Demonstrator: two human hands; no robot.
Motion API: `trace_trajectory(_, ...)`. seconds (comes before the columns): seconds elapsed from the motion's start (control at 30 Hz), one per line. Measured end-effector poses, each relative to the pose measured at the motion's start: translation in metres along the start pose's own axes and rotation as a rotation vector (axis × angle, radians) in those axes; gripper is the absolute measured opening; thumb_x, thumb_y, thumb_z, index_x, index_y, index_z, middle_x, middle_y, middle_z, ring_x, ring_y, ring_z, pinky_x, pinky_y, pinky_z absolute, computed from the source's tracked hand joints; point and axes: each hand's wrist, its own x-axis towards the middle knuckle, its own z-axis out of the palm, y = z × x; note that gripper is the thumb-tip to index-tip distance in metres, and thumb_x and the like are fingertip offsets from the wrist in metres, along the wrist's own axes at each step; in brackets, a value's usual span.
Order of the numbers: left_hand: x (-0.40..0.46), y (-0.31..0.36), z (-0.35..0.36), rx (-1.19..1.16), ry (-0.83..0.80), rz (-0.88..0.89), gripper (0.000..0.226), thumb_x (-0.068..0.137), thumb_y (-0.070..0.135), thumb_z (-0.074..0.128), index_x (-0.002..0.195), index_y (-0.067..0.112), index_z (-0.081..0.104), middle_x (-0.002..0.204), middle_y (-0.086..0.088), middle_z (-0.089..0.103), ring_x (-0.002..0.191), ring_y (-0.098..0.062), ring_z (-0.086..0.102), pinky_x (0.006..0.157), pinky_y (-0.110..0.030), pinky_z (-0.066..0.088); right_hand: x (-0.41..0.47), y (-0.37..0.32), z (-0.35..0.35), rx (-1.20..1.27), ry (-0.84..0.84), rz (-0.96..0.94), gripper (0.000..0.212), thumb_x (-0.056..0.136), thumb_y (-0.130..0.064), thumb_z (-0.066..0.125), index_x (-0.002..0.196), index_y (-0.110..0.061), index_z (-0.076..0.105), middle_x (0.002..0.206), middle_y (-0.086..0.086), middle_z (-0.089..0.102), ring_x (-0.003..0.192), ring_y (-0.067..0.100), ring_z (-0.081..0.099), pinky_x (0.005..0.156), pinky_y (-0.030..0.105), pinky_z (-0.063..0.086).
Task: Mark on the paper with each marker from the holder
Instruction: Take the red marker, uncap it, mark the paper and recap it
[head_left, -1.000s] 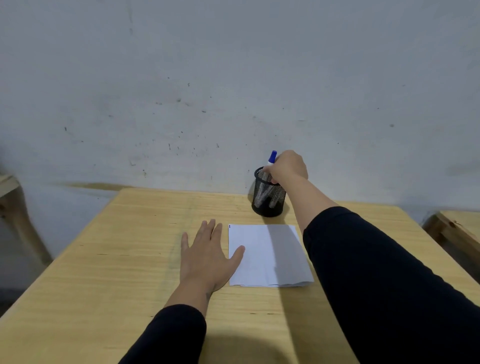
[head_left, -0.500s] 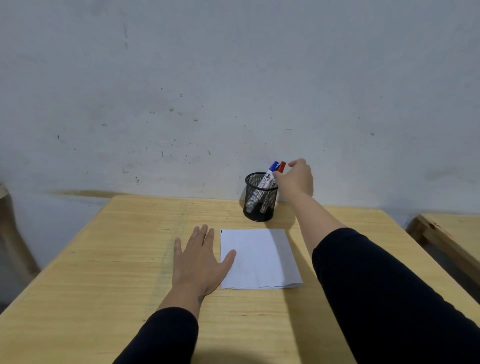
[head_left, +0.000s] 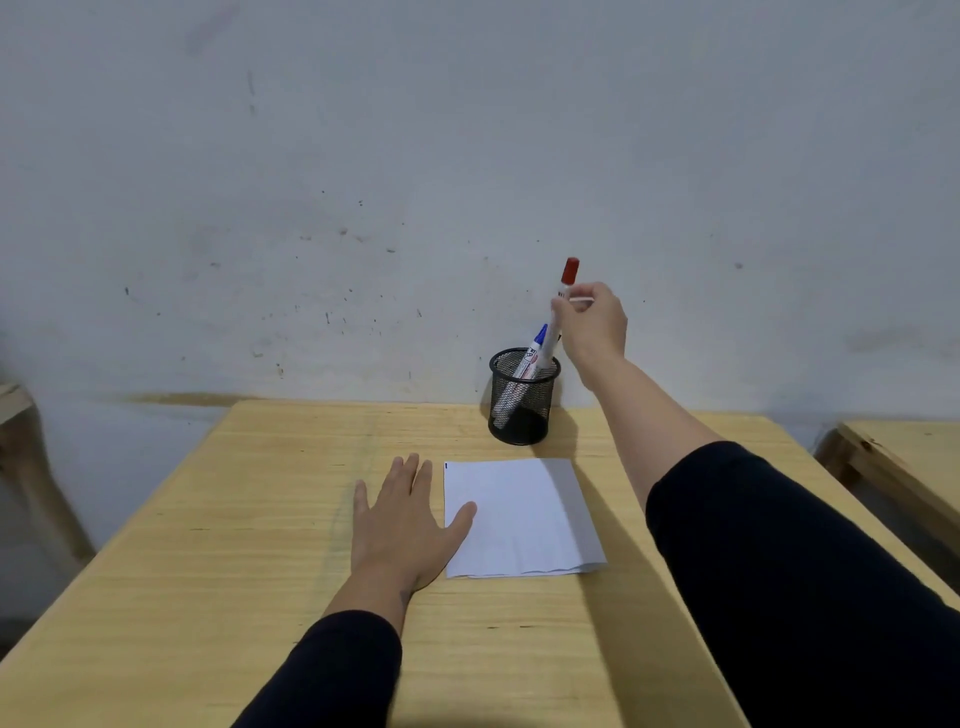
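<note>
A black mesh holder stands at the far edge of the wooden table. A blue-capped marker leans inside it. My right hand is raised above the holder's right rim and grips a red-capped marker, upright, its lower end still just inside the rim. A white sheet of paper lies in front of the holder, with a small blue mark at its top left corner. My left hand rests flat on the table, its thumb on the paper's left edge.
A grey scuffed wall rises directly behind the table. Part of another wooden table shows at the right edge, and a wooden leg at the left.
My right hand let go of the blue marker in the holder, took the red one and lifted it upward. The left hand stayed on the paper's edge.
</note>
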Motion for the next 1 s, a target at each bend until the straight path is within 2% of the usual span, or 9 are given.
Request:
trace_trajectory(0.07,0.0,0.0,0.0,-0.001,-0.007,0.003,0.083,0.087,0.07,0.022,0.153,0.021,0.008,0.162,0.008,-0.001,0.147,-0.008,-0.008,0.119,-0.048,-0.007,-0.005,-0.012,-0.008,0.045,-0.035,-0.059,0.008,0.091,-0.018,0.06,0.098,-0.018,0.056,0.092,0.006,0.066,0.083,0.022,0.065,0.07,0.029,0.048)
trace_trajectory(0.33,-0.004,0.011,-0.017,-0.253,0.08,0.065,0.065,0.098,0.049,0.032,0.151,0.034,-0.003,0.162,0.005,0.004,0.148,-0.014,0.008,0.118,-0.052,0.002,-0.068,0.0,-0.027,0.05,-0.272,-0.037,0.009,0.096,-0.02,0.054,0.099,-0.022,0.062,0.083,-0.002,0.064,0.081,0.017,0.06,0.084,0.035,0.05)
trace_trajectory(0.43,0.002,0.033,-0.045,-0.225,0.393,0.273,0.06,0.099,0.035,0.042,0.151,0.03,0.012,0.158,0.003,0.022,0.141,-0.015,0.028,0.115,-0.046,0.023,-0.09,0.017,-0.028,-0.052,-0.383,-0.068,0.017,0.097,-0.022,0.052,0.105,-0.02,0.067,0.089,-0.001,0.064,0.082,0.013,0.057,0.077,0.028,0.045)
trace_trajectory(0.53,0.008,0.047,-0.072,-0.074,0.594,0.463,0.054,0.094,0.026,0.055,0.144,0.023,0.036,0.141,0.0,0.048,0.121,-0.021,0.051,0.095,-0.042,0.042,-0.104,0.027,-0.028,-0.156,-0.482,-0.097,0.022,0.097,-0.019,0.052,0.11,-0.016,0.069,0.09,-0.001,0.066,0.08,0.01,0.058,0.072,0.023,0.043)
trace_trajectory(0.63,0.01,0.045,-0.078,0.086,0.612,0.51,0.037,0.093,0.026,0.056,0.13,0.023,0.056,0.118,0.002,0.064,0.105,-0.025,0.059,0.075,-0.038,0.04,-0.111,0.03,-0.028,-0.223,-0.519,-0.128,0.023,0.096,-0.02,0.052,0.108,-0.02,0.072,0.097,0.007,0.074,0.092,0.026,0.065,0.087,0.037,0.048)
trace_trajectory(0.7,0.01,0.042,-0.077,0.1,0.615,0.504,0.022,0.096,0.027,0.052,0.113,0.023,0.065,0.106,0.002,0.067,0.098,-0.025,0.059,0.069,-0.034,0.029,-0.113,0.032,-0.028,-0.292,-0.538,-0.139,0.022,0.094,-0.026,0.053,0.105,-0.03,0.072,0.098,0.004,0.075,0.096,0.023,0.065,0.095,0.044,0.048)
trace_trajectory(0.8,0.007,0.042,-0.074,-0.03,0.632,0.505,0.018,0.094,0.024,0.055,0.096,0.016,0.07,0.091,-0.002,0.068,0.084,-0.028,0.061,0.064,-0.034,0.032,-0.117,0.033,-0.029,-0.362,-0.429,-0.205,0.022,0.091,-0.03,0.058,0.11,-0.034,0.07,0.107,-0.004,0.072,0.107,0.019,0.059,0.098,0.044,0.045)
trace_trajectory(0.9,0.0,0.049,-0.074,-0.225,0.638,0.399,0.019,0.096,0.023,0.052,0.097,0.015,0.069,0.093,-0.001,0.069,0.084,-0.023,0.06,0.069,-0.039,0.045,-0.126,0.029,-0.034,-0.42,-0.08,-0.279,0.024,0.09,-0.031,0.061,0.113,-0.024,0.063,0.113,0.001,0.06,0.114,0.024,0.047,0.089,0.037,0.04)
trace_trajectory(1.0,-0.01,0.06,-0.076,-0.328,0.691,0.299,0.019,0.096,0.023,0.051,0.098,0.021,0.069,0.094,0.006,0.069,0.083,-0.016,0.06,0.066,-0.033,0.045,-0.13,0.022,-0.034,-0.133,-0.03,0.022,0.023,0.093,-0.037,0.055,0.096,-0.014,0.054,0.096,0.004,0.059,0.09,0.023,0.056,0.069,0.031,0.036)
